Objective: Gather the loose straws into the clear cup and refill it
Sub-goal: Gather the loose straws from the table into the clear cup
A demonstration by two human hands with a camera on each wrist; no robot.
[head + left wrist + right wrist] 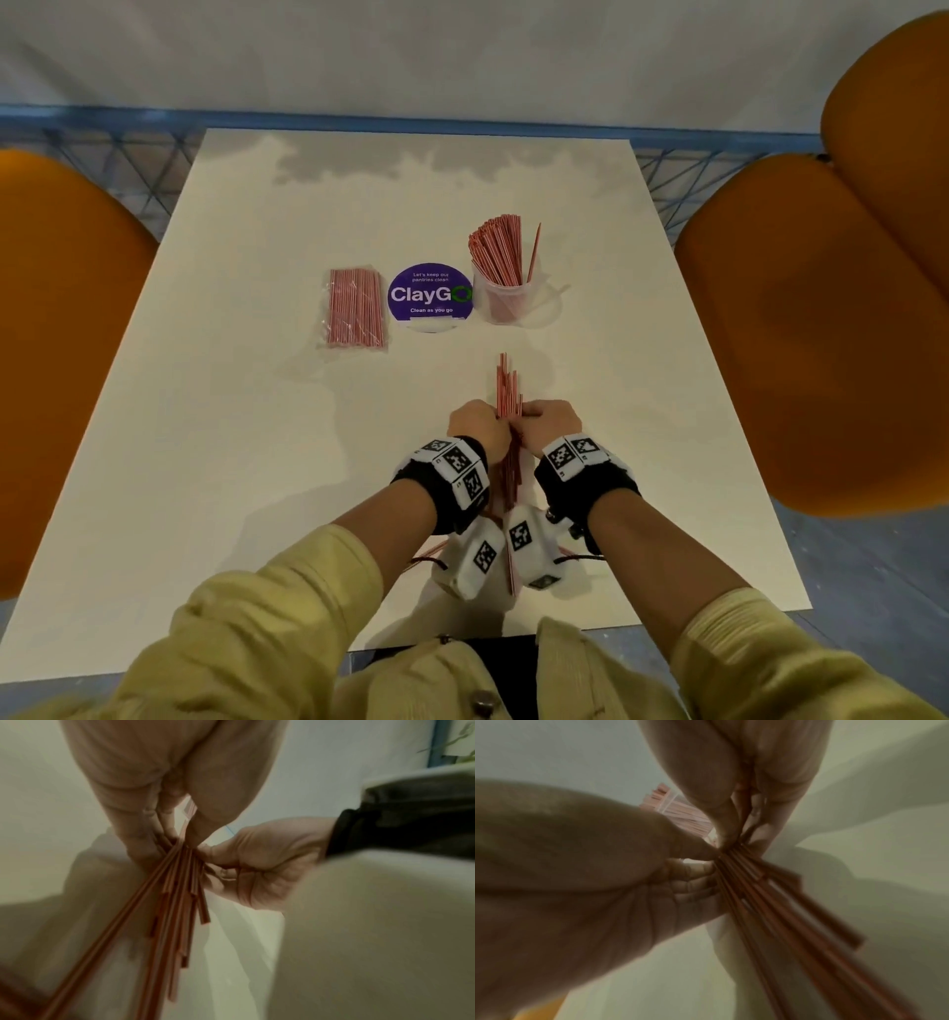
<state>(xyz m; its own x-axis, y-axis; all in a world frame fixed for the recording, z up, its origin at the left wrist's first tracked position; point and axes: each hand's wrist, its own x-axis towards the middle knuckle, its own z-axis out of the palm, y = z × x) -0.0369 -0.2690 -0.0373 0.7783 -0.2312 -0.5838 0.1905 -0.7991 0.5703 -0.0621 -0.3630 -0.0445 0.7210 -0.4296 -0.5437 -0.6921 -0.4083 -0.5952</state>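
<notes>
A bundle of loose red-and-white straws (pixel 508 385) stands on end on the white table (pixel 257 411), near its front. My left hand (pixel 485 424) and right hand (pixel 542 419) grip it from either side, fingers curled round its middle. In the left wrist view my left hand's fingers (pixel 144 833) pinch the straws (pixel 177 898), with the right hand (pixel 257 862) opposite. The right wrist view shows the same straws (pixel 770 902) fanning out unevenly below both grips. The clear cup (pixel 506 300) stands further back, right of centre, with many straws leaning in it.
A sealed clear packet of straws (pixel 356 314) lies at the back left of the cup. A round purple ClayGo sticker (pixel 430 297) sits between the packet and the cup. Orange chairs (pixel 821 334) flank the table on both sides.
</notes>
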